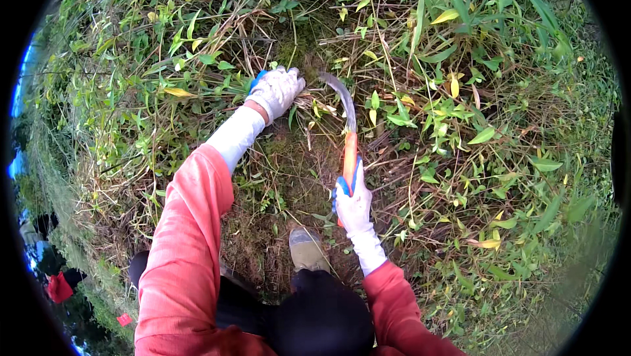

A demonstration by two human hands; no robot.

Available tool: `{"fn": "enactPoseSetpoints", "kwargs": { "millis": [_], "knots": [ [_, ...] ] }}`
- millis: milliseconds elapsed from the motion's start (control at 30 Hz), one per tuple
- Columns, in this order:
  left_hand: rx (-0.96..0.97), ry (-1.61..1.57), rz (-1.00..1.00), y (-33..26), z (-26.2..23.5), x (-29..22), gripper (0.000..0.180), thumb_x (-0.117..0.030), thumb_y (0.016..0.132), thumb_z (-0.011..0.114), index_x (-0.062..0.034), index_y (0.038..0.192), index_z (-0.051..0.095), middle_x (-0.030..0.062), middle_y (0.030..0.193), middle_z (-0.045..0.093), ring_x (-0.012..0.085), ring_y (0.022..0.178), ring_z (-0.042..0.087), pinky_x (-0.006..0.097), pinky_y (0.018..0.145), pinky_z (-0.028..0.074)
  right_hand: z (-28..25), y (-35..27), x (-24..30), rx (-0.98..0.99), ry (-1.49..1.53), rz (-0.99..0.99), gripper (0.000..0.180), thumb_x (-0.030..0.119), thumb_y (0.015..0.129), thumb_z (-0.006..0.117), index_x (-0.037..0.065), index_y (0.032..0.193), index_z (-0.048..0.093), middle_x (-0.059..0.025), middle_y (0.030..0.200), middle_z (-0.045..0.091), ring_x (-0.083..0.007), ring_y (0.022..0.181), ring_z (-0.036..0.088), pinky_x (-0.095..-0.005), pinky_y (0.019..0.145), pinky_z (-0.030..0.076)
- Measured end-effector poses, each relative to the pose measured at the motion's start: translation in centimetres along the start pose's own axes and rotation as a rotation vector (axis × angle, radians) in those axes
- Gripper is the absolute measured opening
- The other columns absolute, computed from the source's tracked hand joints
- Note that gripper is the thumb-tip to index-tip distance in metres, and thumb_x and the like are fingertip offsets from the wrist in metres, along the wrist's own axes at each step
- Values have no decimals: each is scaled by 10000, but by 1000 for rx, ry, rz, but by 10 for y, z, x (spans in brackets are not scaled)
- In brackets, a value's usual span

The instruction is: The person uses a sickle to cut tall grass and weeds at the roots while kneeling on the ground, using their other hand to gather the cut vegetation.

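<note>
Far left: a red object [59, 287] lies on the ground well left of your sickle, below your left elbow, too small to tell what it is.
Left hand: your gloved left hand [276, 90] sits up and left of the sickle, fingers [292, 80] closed on a clump of dry stems [312, 100].
Shoe: your shoe [307, 249] stands on mossy soil just below and left of the sickle handle.
Sickle: the sickle [348, 139] points upward, its curved blade arching left toward the held clump, near but not touching the glove.
Right hand: your gloved right hand [351, 205] wraps its fingers tight around the lower orange handle.
In the way: leafy bamboo-like stalks [447, 93] crowd thickly right of the sickle, with dry straw crossing beside the blade.
</note>
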State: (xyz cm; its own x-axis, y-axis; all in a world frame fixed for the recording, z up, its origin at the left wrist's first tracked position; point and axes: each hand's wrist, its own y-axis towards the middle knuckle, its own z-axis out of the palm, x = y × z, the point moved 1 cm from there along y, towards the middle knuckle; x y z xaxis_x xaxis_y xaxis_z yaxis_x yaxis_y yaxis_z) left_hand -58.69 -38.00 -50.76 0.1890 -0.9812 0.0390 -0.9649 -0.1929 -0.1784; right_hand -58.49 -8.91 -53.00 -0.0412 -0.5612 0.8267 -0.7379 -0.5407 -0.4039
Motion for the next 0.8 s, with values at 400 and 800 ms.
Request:
{"fn": "enactPoseSetpoints", "kwargs": {
  "millis": [400, 800],
  "knots": [
    [129, 65, 69, -21, -9, -13, 205, -108, 809, 512, -96, 1000, 585, 132, 1062, 572, 297, 974, 575, 380, 812, 493, 10, 12, 33, 99, 185, 55, 626, 97, 888, 570, 124, 1435, 267, -38, 663, 581, -105, 500, 528, -294, 429, 455],
    [74, 152, 46, -97, -5, 15, 261, -140, 804, 511, -120, 1055, 578, 101, 1067, 549, 269, 965, 550, 358, 782, 494, -29, -88, 3, 89, 356, 99, 687, 33, 864, 573, 162, 1454, 247, -45, 708, 596, -97, 566, 553, -266, 499, 472]
  ]
}}
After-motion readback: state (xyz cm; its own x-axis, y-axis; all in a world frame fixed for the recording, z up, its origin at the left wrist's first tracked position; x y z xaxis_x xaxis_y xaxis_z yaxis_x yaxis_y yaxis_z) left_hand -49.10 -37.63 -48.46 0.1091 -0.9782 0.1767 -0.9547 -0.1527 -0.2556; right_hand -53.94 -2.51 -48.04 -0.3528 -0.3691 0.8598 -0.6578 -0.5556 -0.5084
